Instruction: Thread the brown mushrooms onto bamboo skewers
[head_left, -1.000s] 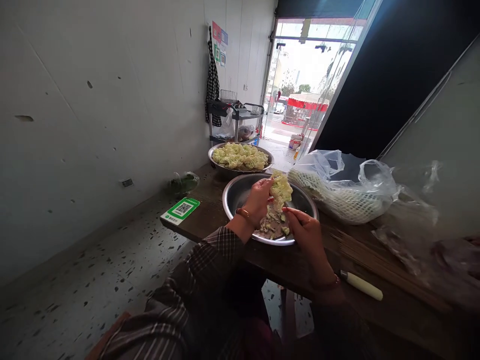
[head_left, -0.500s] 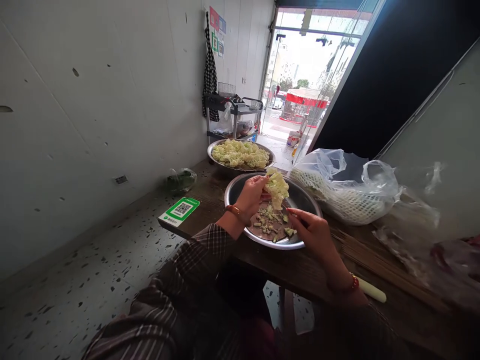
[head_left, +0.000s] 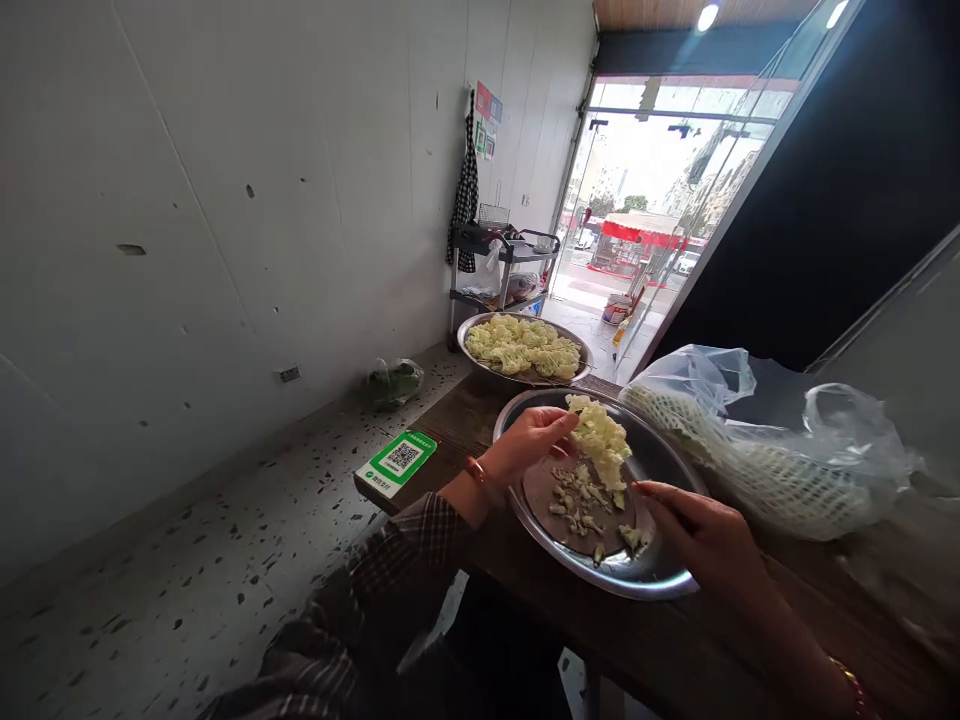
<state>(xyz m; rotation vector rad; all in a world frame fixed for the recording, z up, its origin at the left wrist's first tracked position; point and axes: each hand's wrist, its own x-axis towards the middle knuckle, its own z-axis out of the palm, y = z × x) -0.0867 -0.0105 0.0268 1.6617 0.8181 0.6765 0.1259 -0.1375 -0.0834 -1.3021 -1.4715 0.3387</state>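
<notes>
My left hand (head_left: 531, 442) has its fingers closed at the left side of a pale cauliflower piece (head_left: 602, 436), above the near metal bowl (head_left: 649, 585). To the right, my right hand (head_left: 705, 528) is closed in a pinch close to the lower end of the piece; what lies between its fingertips is too small to make out. Inside the near bowl, cauliflower scraps (head_left: 581, 500) lie on a brownish round surface, with a greener bit (head_left: 634, 538) near the front. Behind it, a second metal bowl (head_left: 471, 352) is heaped with cauliflower pieces (head_left: 521, 345), thin sticks poking out.
Clear plastic bags (head_left: 780, 470) with cauliflower in white foam netting lie right of the bowls. A green QR code card (head_left: 397, 462) rests at the left table edge (head_left: 420, 505). A bagged green bundle (head_left: 391, 383) is by the wall; a cart (head_left: 506, 255) stands behind.
The view has shifted, so everything sits lower and further right. My right hand has drawn slightly away from the cauliflower piece, which stays above the near bowl beside my left hand.
</notes>
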